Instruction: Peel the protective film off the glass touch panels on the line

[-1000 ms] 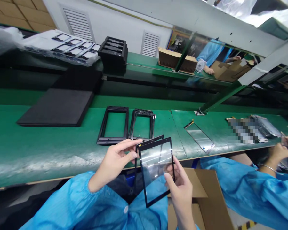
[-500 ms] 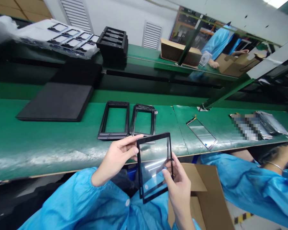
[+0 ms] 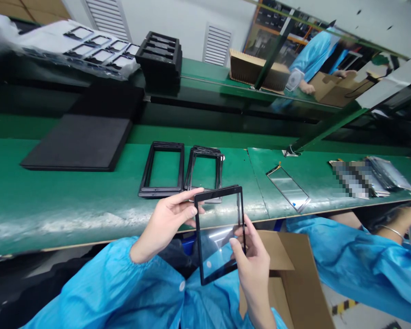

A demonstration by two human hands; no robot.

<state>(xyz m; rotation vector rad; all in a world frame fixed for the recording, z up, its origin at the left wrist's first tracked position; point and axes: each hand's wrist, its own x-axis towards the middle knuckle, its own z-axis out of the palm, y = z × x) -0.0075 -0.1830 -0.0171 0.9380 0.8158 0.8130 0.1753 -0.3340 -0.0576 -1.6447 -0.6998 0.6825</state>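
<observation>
Above my lap, a clear glass panel with a black border (image 3: 219, 237) is held tilted, seated against a thin black frame whose edge shows along its right side. My left hand (image 3: 171, 220) pinches the upper left corner between thumb and fingers. Around the right edge closes my right hand (image 3: 254, 260), its thumb on the front and its fingers partly hidden behind. Just beyond the panel, on the green bench (image 3: 89, 196), lie a stack of thick black frames (image 3: 144, 178) and a looser stack of thinner frames (image 3: 191, 167).
A separate glass panel (image 3: 287, 187) lies to the right, with several wrapped panels (image 3: 390, 173) farther over. An open cardboard box (image 3: 304, 274) stands below the bench edge. A co-worker's sleeve (image 3: 356, 269) is at right. Left is a black slab (image 3: 75, 141); black trays (image 3: 159, 55) stand behind.
The glass panel's lower left edge stood off from the frame behind it; now the two edges line up. Both hands keep nearly the same grip.
</observation>
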